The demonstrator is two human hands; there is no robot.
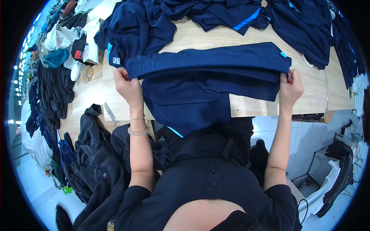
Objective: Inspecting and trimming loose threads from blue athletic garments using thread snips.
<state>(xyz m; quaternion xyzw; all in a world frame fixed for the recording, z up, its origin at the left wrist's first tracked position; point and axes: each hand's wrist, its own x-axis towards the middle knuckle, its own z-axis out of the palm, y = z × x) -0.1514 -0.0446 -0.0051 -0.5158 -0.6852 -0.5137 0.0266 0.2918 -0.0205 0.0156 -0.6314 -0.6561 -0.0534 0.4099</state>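
Observation:
A navy garment with a gathered, elastic-looking waistband (204, 61) is stretched between my two hands above the near part of the table. My left hand (129, 88) pinches the left end of the band. At the other end, my right hand (291, 89) grips the band's right corner, close to a small turquoise tag (283, 54). The lower cloth (185, 104) drapes over the table's near edge toward my lap and shows a light blue strip at its hem. Folds hide how many layers lie beneath the band.
More navy garments with bright blue panels (246, 21) are heaped along the far side of the wooden table (308, 92). Scissors or a similar metal tool (110, 112) lie left of my left arm. Dark clothing (94, 154) is piled at the left, and more cloth (335, 181) lies low right.

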